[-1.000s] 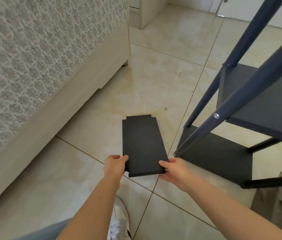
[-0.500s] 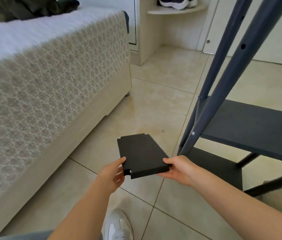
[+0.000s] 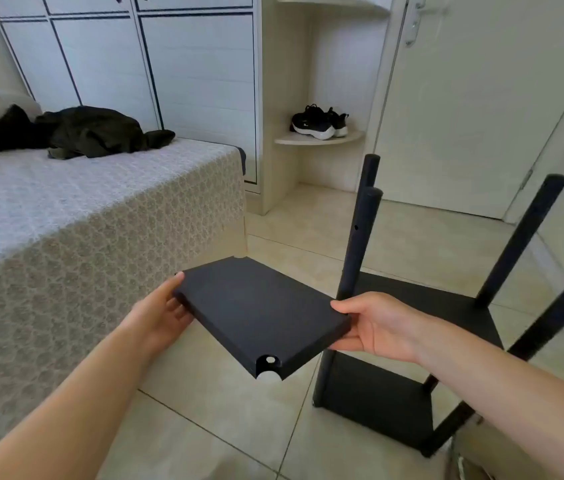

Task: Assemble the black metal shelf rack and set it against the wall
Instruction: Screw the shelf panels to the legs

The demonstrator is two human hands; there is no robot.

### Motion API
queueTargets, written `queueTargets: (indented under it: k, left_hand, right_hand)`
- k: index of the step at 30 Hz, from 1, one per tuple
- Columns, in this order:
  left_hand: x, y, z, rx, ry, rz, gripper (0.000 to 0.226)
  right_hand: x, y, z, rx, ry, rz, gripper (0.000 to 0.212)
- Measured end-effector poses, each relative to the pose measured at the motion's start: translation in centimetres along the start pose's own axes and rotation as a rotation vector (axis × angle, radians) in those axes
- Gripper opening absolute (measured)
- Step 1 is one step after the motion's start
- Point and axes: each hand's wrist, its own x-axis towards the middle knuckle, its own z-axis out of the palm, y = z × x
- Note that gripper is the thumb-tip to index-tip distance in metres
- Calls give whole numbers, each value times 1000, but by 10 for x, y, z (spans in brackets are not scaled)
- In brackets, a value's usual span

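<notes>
The bed (image 3: 83, 244) filled the space out past the left hand (image 3: 161, 315). Just beyond the right hand (image 3: 377, 327), the part-built black shelf rack (image 3: 453, 313) stood on the floor. Two shelves were already fixed between its posts (image 3: 356, 244), whose upper lengths rose bare, so a further level looked due. Between the hands, held off the floor and in front of the rack, was the loose shelf panel (image 3: 259, 313). It was roughly flat and turned so one corner pointed back toward the person, probably so it could be lined up with the posts before going in. Each hand was clamped on an opposite edge, thumb on top and fingers underneath, with both forearms reaching forward. That two-sided hold likely kept the panel level. The rounded corner notch (image 3: 268, 365) nearest the person showed a hole, presumably where a post seats.
</notes>
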Motion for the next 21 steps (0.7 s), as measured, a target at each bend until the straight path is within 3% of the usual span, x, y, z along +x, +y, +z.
queueTargets:
  k: [12, 17, 21]
  left_hand:
    - [-85, 73, 68, 116, -131, -43, 32]
    - [-115, 91, 107, 153, -179, -5, 18]
    - [-134, 102, 142, 85, -194, 41, 13]
  right_hand:
    - [-120, -83, -1, -201, 90, -188, 33]
    - [-158, -107, -6, -42, 180, -393, 33]
    - [-183, -121, -12, 227, 174, -552, 50]
